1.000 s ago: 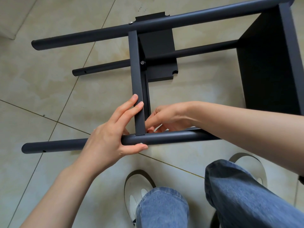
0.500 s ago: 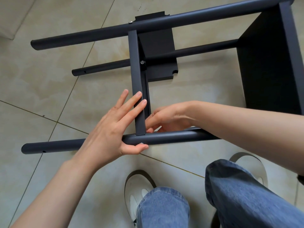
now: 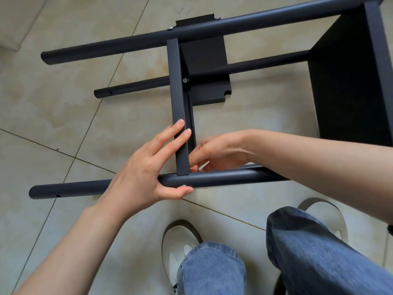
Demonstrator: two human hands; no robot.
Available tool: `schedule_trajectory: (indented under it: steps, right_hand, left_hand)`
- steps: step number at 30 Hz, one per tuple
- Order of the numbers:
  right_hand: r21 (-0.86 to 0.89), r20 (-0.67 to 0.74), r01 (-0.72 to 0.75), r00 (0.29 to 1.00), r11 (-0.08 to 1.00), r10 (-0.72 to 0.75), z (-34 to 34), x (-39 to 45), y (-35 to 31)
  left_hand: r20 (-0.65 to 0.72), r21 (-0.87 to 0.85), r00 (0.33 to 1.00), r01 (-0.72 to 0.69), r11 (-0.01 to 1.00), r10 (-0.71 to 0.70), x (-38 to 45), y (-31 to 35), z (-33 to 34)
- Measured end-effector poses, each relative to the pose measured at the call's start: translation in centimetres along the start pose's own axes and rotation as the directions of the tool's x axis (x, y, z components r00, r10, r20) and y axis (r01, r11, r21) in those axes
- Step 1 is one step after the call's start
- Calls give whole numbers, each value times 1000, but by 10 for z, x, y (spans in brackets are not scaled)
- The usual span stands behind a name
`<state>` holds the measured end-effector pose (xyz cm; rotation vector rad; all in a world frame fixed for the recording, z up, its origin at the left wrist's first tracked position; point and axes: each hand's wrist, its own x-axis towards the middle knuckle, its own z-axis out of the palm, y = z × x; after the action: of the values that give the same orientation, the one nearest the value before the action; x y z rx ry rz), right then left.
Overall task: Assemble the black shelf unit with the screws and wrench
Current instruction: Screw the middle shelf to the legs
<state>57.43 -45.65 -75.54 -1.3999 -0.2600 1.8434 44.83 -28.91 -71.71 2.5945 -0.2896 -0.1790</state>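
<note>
The black shelf frame lies on its side on the tiled floor. A square crossbar (image 3: 177,88) runs from the far tube (image 3: 234,26) to the near tube (image 3: 229,177). My left hand (image 3: 144,173) lays straight fingers on the crossbar's lower end, and its thumb presses under the near tube beside a silver screw head (image 3: 183,185). My right hand (image 3: 221,152) reaches behind the joint with curled fingers that pinch a thin pale piece, seemingly the wrench (image 3: 203,166), mostly hidden.
A black side panel (image 3: 348,86) closes the frame on the right. A loose black plate (image 3: 204,54) lies on the floor under the frame, and a lower tube (image 3: 131,89) crosses it. My shoes (image 3: 178,237) and jeans are near the bottom edge.
My left fingers lifted and settled straighter on the crossbar, and the thumb slid under the near tube to the screw head. My right hand stays at the joint.
</note>
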Motion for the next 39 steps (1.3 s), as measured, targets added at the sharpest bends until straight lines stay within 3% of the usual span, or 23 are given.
schedule_trajectory:
  steps: [39]
  right_hand:
    - [-13, 44, -8, 999, 1000, 9, -4, -6, 0]
  left_hand:
    - [-25, 12, 995, -92, 996, 92, 5, -6, 1]
